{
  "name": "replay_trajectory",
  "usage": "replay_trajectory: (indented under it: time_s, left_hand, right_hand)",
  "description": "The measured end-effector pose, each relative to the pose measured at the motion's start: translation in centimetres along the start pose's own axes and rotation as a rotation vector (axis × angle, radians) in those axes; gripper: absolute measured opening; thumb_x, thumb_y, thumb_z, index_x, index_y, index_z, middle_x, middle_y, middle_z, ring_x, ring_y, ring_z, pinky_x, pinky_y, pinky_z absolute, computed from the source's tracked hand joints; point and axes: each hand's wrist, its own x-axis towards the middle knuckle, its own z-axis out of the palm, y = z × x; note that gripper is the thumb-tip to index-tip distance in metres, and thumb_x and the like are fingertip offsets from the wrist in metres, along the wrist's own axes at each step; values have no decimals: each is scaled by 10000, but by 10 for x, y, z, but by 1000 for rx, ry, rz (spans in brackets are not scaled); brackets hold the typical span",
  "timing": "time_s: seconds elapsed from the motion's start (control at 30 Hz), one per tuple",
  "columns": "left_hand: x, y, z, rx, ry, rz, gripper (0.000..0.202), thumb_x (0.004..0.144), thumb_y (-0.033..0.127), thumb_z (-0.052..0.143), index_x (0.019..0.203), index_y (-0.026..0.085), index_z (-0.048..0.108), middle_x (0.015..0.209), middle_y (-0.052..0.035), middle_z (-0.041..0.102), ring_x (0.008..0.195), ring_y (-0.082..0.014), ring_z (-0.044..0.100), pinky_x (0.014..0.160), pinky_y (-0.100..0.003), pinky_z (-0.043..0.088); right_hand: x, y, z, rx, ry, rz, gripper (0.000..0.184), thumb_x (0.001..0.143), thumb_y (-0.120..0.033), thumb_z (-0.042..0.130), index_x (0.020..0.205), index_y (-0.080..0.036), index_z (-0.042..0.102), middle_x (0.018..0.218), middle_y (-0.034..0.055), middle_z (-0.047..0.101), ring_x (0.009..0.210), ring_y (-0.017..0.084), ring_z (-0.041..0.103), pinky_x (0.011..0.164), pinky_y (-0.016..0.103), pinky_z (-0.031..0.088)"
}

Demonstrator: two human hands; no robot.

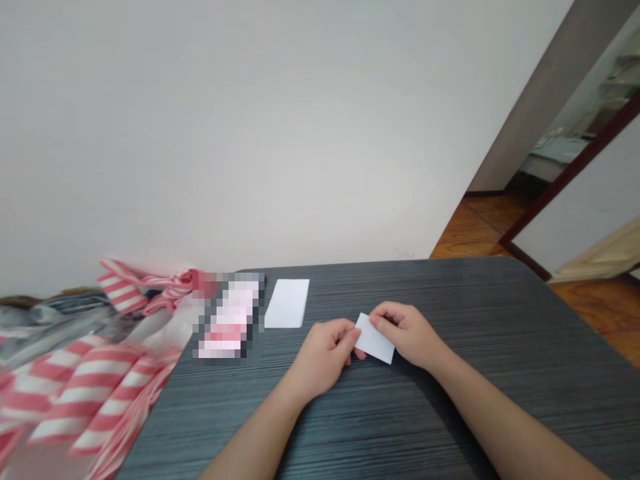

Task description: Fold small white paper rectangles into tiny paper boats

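Observation:
A small white folded paper (375, 341) is held just above the dark striped table (450, 373), near its middle. My left hand (325, 352) pinches the paper's left edge with curled fingers. My right hand (406, 333) grips its upper right side, thumb and fingers closed on it. A second white paper (287, 303), flat and rectangular, lies on the table farther back and to the left of my hands.
A red-and-white striped plastic bag (95, 380) spills over the table's left edge. A blurred pink-and-white object (230, 319) lies beside the flat paper. A white wall stands behind; wooden floor and a doorway are at right.

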Motion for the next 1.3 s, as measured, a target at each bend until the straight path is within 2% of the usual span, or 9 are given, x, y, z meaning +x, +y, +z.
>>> replay_trajectory:
  time_s: [0.2,0.43,0.7,1.1,1.3]
  left_hand:
    - [2,-5,1,-58,6,-7,394,946,417,456,746,163,681,575,3,608,521,-118,532,538,-214,382]
    - [4,-10,5,-225,64,-46,345,922,403,499,726,158,643,541,15,586,479,-110,502,502,-208,386]
    - [6,-13,6,-282,109,-61,342,914,403,512,713,151,629,551,8,590,479,-103,501,492,-202,388]
    - [8,-15,8,-331,116,-80,309,901,395,526,742,151,631,625,-16,656,488,-98,518,488,-201,409]
    - [9,-13,8,-359,128,-103,291,887,388,536,741,150,618,626,-13,658,479,-97,519,475,-199,404]
  right_hand:
    - [-1,0,-3,-46,3,2,203,889,-277,553,749,-161,643,677,9,631,627,145,558,565,236,412]
    - [-2,7,-7,-75,27,9,216,888,-287,557,723,-165,626,664,1,614,627,142,542,591,245,404]
    - [-2,9,-9,9,2,48,241,894,-300,537,698,-172,598,608,-9,592,575,136,538,560,242,400]
    - [-2,10,-17,-52,-14,76,254,904,-271,530,687,-168,612,554,-20,590,534,117,530,555,229,394]
    - [-2,14,-18,-14,-27,87,255,907,-268,531,693,-167,625,541,-22,598,518,112,534,552,226,397]
